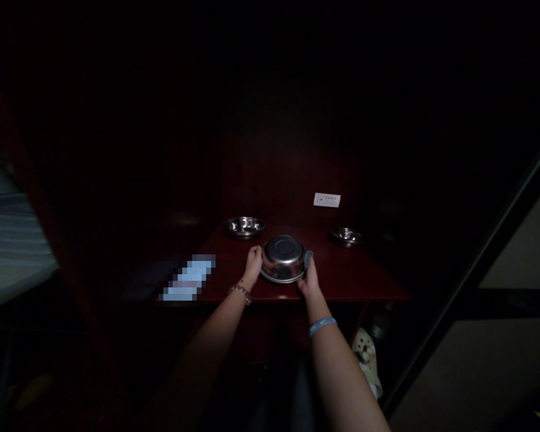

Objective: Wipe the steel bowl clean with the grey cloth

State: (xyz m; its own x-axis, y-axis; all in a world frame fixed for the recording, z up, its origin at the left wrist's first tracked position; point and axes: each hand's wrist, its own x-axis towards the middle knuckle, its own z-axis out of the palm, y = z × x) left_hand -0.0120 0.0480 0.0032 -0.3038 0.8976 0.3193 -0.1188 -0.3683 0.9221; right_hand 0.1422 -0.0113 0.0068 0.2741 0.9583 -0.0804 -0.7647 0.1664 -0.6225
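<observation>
An upside-down stainless steel bowl [283, 257] is held between my two hands above the front of a dark red wooden desk [342, 279]. My left hand [253, 262] grips its left rim. On the other side my right hand [311, 277] holds the right rim, with a grey-green cloth [308, 259] pinched between the fingers and the metal. Behind the left hand a wide shallow steel bowl [245, 228] sits upright on the desk. A smaller steel bowl [346, 237] stands upright at the back right.
A white power socket [327, 200] is set in the back panel. At the desk's left lies a pixelated bright rectangle [189, 279]. Below the right end is a pale clog [366, 360]. Dark side walls frame the desk, and striped bedding [18, 246] shows at far left.
</observation>
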